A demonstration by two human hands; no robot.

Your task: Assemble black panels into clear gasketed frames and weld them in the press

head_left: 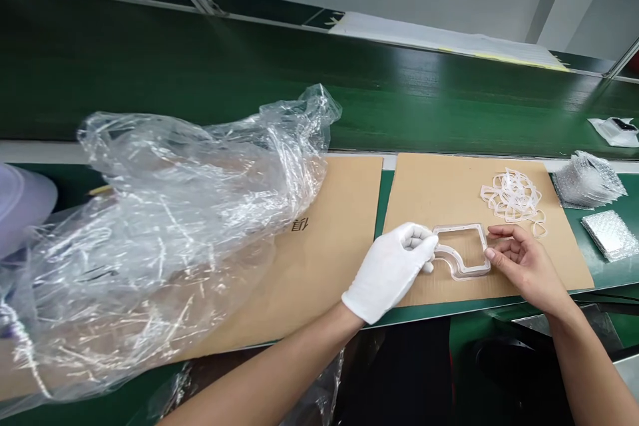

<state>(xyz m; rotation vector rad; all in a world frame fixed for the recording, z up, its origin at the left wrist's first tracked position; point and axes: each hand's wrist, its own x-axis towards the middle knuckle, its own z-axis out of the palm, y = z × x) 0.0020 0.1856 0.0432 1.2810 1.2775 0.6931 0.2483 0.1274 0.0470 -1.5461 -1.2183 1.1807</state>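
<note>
A clear plastic frame (462, 272) with a squared upper part and a curved lower left edge is held just above the cardboard. My left hand (398, 269), in a white glove, pinches its left side between thumb and fingers. On the opposite side, my bare right hand (524, 266) grips the right edge with thumb and fingertips. A tangled pile of thin white gasket-like loops (512, 194) lies on the cardboard sheet (424, 193) behind the right hand.
A large crumpled clear plastic bag (190, 213) covers much of the left cardboard sheet (324, 259). Stacked bubble-wrap pouches (586, 180) and a flat bubble-wrap packet (610, 234) sit at the right. Behind runs a green conveyor belt (424, 100) carrying a small wrapped item (616, 132).
</note>
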